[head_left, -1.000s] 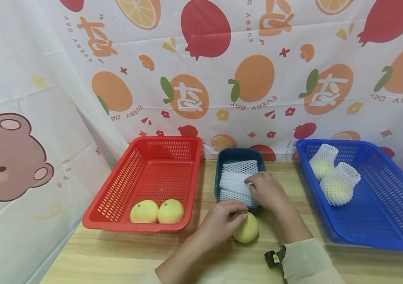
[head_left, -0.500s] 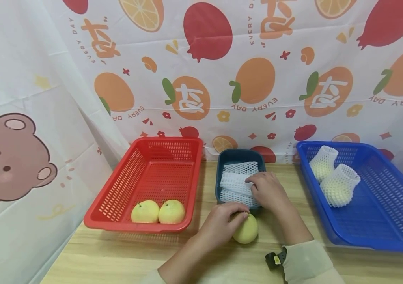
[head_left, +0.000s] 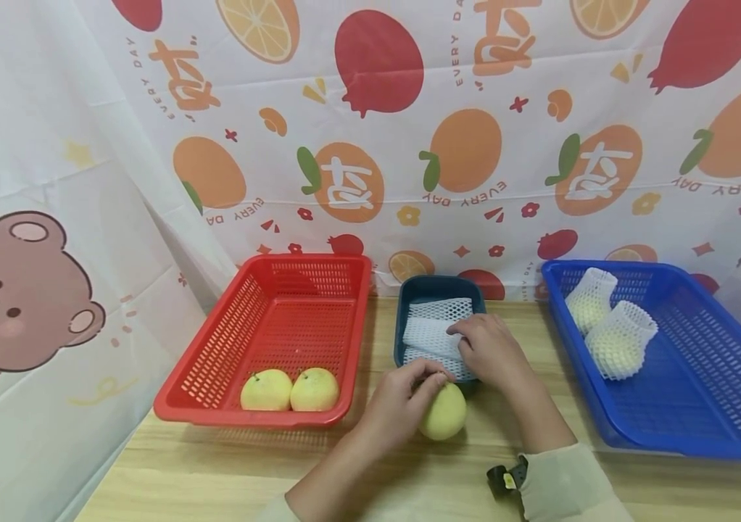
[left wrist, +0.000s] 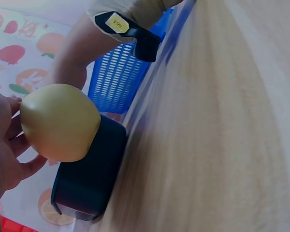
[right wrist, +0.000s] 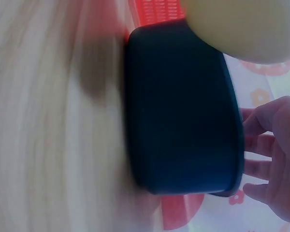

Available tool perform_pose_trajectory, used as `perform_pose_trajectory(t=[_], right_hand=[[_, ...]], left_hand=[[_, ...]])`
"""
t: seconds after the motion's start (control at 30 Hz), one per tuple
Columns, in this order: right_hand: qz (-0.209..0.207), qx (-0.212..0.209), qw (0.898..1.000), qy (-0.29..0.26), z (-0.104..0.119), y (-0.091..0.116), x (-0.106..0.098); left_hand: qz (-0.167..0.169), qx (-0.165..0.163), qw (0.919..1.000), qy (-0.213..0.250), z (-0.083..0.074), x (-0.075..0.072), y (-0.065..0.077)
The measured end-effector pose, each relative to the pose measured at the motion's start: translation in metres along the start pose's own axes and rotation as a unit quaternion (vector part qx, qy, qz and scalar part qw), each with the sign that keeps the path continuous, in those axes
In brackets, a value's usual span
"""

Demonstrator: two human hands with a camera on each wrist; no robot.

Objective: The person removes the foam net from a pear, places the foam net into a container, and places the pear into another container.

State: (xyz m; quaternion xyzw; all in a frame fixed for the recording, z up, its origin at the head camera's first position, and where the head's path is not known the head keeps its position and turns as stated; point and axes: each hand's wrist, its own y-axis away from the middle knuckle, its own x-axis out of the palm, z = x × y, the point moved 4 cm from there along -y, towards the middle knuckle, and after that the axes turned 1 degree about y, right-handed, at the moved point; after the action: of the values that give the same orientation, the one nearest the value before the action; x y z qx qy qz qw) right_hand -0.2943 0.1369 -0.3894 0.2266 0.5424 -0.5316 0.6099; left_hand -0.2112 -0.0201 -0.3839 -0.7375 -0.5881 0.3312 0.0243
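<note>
In the head view, my left hand [head_left: 396, 402] grips a round yellow-green pear [head_left: 444, 413] near its stem, just in front of a small dark green bin [head_left: 403, 312]. The left wrist view shows the pear [left wrist: 60, 123] raised off the tabletop, with fingers along its stem side. My right hand [head_left: 491, 348] reaches over the bin's right side, its fingers at the white foam net sleeves [head_left: 432, 335] lying inside. From the right wrist, the right hand's fingers [right wrist: 258, 145] look relaxed and spread, their tips partly hidden behind the bin's rim.
At left stands a red basket [head_left: 177, 413] with two pears [head_left: 288, 390] at its front. On the right, a blue basket [head_left: 690, 391] contains two pears in foam nets [head_left: 618, 341]. A printed fruit curtain [head_left: 403, 167] hangs behind the wooden table [head_left: 168, 464].
My left hand has lifted the pear slightly and shifted it a little left. The right hand has stayed over the bin, almost still.
</note>
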Motion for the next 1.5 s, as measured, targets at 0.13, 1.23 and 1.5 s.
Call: perform_pose_trajectory(t=[0.13,1.23,1.5], right_hand=[[-0.005,-0.004,1.0,-0.018,0.007,0.002,-0.006],[0.221,-0.061,0.918,-0.324,0.047,0.025,-0.02],[0.236,-0.07,0.913,-0.325,0.051,0.027,-0.02]], left_hand=[[-0.015,0.001,0.9994,0.03,-0.003,-0.006,-0.001],[-0.157,0.01,0.987,0.03,-0.034,-0.044,-0.002],[-0.156,0.021,0.9861,0.055,-0.011,-0.04,-0.003]])
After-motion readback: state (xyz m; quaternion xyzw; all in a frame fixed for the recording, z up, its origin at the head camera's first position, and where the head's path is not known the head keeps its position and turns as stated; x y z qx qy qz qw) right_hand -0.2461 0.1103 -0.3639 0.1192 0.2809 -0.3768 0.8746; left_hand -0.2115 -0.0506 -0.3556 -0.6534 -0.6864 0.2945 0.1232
